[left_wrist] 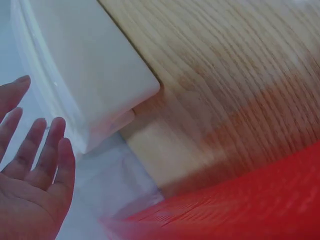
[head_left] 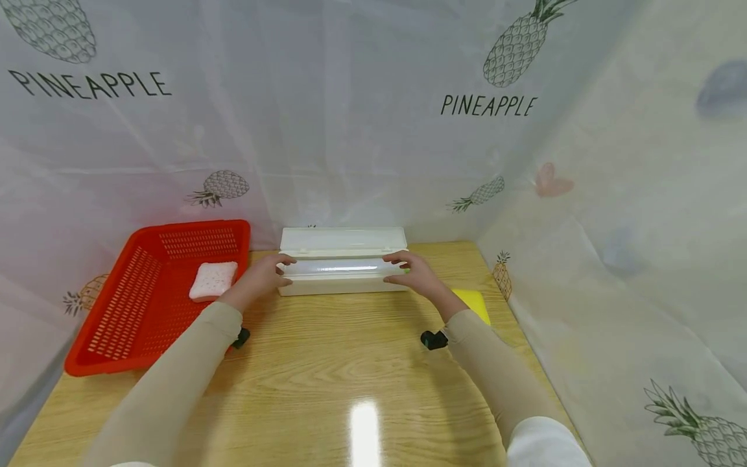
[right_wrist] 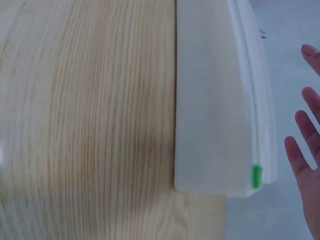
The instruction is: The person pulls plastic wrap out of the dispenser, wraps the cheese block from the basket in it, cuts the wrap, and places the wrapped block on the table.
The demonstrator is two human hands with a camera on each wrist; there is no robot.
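A white cling film dispenser box stands at the back of the table, its lid raised. Inside lies a shiny roll of clear film. My left hand is at the box's left end, thumb and fingers spread apart. At the opposite end my right hand mirrors it, fingers loosely bent. Both wrist views show the left hand and right hand with nothing in them, above the box's ends. A green tab marks the right end.
To the left stands a red basket with a pale pink sponge inside. A yellow item lies partly behind the right forearm. Pineapple-printed curtain hangs close behind the box and along the right table edge.
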